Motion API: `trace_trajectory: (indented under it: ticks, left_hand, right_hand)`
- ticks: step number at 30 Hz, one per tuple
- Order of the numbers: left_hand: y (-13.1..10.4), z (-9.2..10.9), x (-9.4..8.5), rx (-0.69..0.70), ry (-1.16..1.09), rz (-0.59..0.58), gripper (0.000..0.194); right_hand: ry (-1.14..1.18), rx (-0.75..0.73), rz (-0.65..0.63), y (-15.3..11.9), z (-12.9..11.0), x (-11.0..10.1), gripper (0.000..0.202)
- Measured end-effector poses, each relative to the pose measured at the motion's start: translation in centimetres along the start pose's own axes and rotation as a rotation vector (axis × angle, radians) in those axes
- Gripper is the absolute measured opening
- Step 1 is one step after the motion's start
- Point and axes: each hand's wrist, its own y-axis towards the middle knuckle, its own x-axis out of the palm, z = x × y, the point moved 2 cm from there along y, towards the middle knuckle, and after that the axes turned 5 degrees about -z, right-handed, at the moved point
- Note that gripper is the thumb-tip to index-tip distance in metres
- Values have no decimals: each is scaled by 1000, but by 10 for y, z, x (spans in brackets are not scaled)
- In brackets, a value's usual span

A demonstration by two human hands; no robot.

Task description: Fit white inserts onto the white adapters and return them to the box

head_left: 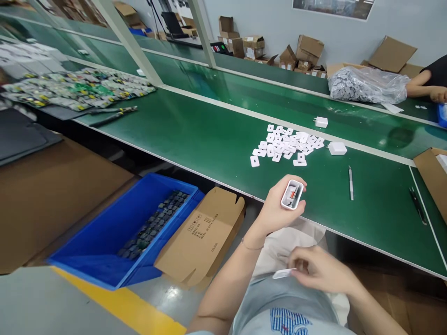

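My left hand (275, 209) is wrapped round a white charger housing (287, 202) at the table's front edge. The housing's open end faces up, and an orange part shows inside it. Lower down, over my lap, my right hand (319, 267) pinches a flat white plate (282, 273) between thumb and finger. Beyond my hands, a loose pile of small white plates (279, 145) with slots lies on the green table (209, 135). Two white chargers (337, 148) (321, 122) stand right of the pile.
A white pen-like tool (351, 183) and black tweezers (418, 205) lie at right. A blue bin (122, 242) of dark parts and a cardboard box (202, 232) stand at lower left. Circuit parts (77, 88) cover the far left. Across the line, a person's hand (438, 94) is near a plastic bag (366, 85).
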Motion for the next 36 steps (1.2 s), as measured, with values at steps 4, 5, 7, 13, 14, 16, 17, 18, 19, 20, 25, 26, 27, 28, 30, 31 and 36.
trace_trajectory:
  ticks: [4,5,7,13,14,16,17,18,19,20,25,26,27,28,30,31,36]
  left_hand:
    - [-7,1,10,-138,-216,-289,41]
    - [-8,1,14,-149,-235,-336,50]
    - [-10,0,23,-158,-234,-403,67]
    - [-12,-4,37,-172,-290,-497,83]
    - [-12,-5,37,-172,-307,-499,83]
    - [-11,-6,37,-178,-315,-502,83]
    - [-10,-6,37,-183,-307,-505,83]
    - [-10,-7,37,-188,-296,-508,83]
    - [-10,-6,38,-194,-291,-512,83]
    - [-10,-6,38,-197,-292,-515,83]
    - [-10,-5,41,-194,-307,-479,83]
    - [-10,-6,41,-196,-306,-465,83]
    - [-10,-7,42,-196,-303,-450,83]
    - [-9,-7,42,-194,-298,-439,83]
    - [-8,-8,43,-179,-283,-421,82]
    - [-7,-8,43,-172,-276,-416,81]
    - [-7,-7,42,-185,-291,-445,82]
  right_hand:
    - [-7,-242,596,-29,-25,-66,11]
    - [-133,-278,695,-32,-30,-77,15]
    - [-406,-310,744,-34,-35,-89,20]
    - [-822,-387,648,-30,-34,-83,30]
    - [-830,-403,653,-31,-34,-81,32]
    - [-830,-412,661,-33,-34,-80,36]
    - [-830,-405,662,-34,-34,-80,36]
    - [-832,-396,658,-35,-34,-81,36]
    - [-835,-383,646,-35,-34,-81,36]
    - [-833,-370,627,-35,-35,-82,35]
    - [-734,-346,506,-31,-40,-83,40]
    - [-714,-346,501,-30,-41,-82,42]
    - [-702,-345,504,-29,-42,-81,45]
    - [-699,-343,517,-28,-42,-80,48]
    - [-714,-337,561,-27,-40,-76,51]
    - [-727,-329,587,-28,-38,-74,52]
    - [-775,-303,652,-31,-26,-71,57]
